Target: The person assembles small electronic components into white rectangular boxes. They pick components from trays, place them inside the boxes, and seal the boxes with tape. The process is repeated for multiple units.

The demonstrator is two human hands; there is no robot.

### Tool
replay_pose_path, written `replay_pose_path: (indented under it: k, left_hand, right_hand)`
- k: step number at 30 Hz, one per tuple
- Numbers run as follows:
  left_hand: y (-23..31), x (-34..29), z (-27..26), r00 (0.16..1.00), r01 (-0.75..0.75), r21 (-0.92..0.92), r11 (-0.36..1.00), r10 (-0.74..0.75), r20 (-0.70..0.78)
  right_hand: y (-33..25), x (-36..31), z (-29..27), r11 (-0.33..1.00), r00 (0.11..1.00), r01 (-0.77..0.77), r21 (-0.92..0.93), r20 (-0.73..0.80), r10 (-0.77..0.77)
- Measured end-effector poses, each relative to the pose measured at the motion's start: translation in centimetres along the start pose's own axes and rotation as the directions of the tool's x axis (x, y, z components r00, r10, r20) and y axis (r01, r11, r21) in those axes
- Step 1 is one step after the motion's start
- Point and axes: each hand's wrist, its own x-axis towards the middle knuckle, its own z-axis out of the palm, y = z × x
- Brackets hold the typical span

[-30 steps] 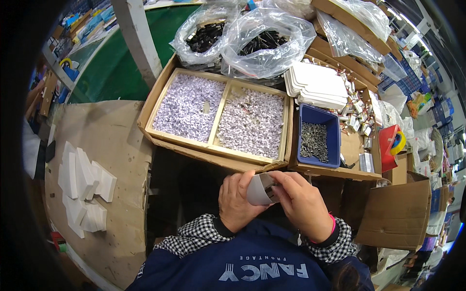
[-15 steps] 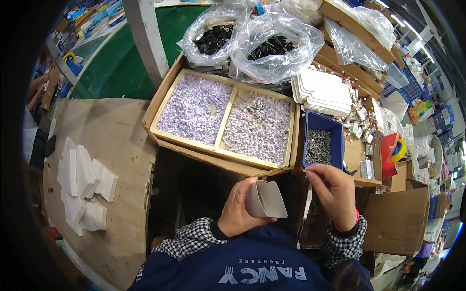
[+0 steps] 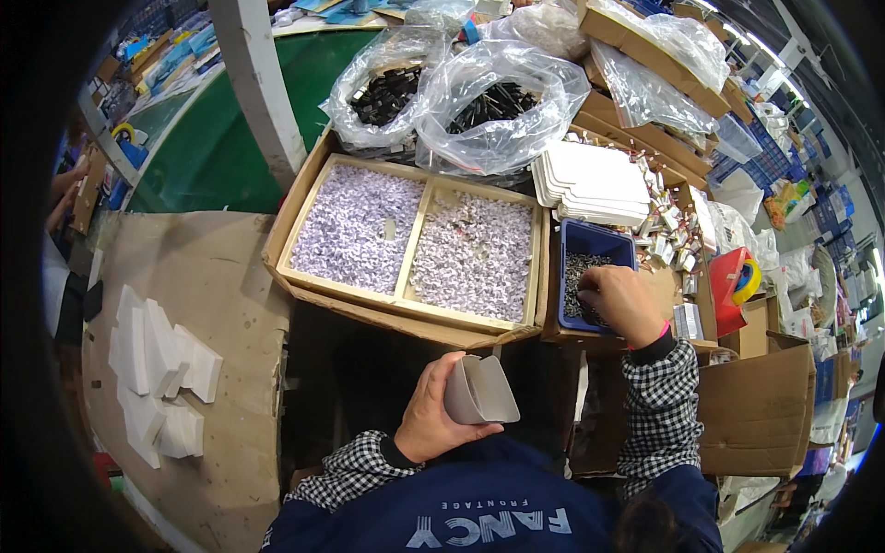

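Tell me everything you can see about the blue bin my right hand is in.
The blue bin is an open-topped rectangular tub, apparently plastic, with plain walls and a rim. It stands upright in the left end of a cardboard box, just right of the wooden tray. Inside lie many small, metallic-looking pieces. Your right hand dips in, hiding its near right corner; whether it touches the rim is unclear.

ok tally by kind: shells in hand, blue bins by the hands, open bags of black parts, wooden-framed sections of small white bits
Held shell: 1
Blue bin: 1
Clear bags: 2
Wooden-framed sections: 2
Total: 6
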Motion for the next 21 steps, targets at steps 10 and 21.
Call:
replay_pose_path:
  k: [10,21]
  left_hand:
    - [-0.2,0.4,-0.5,0.998,-0.044,0.044,0.998,0.046,-0.045]
    - [0.0,1.0,-0.1,0.987,-0.032,0.251,0.968,0.070,-0.145]
  right_hand:
    - [-0.6,-0.8,-1.0,0.995,0.987,-0.038,0.089,-0.150,0.052]
    - [-11.3,-4.1,-3.5,0.782,0.841,0.540,0.310,-0.170,-0.513]
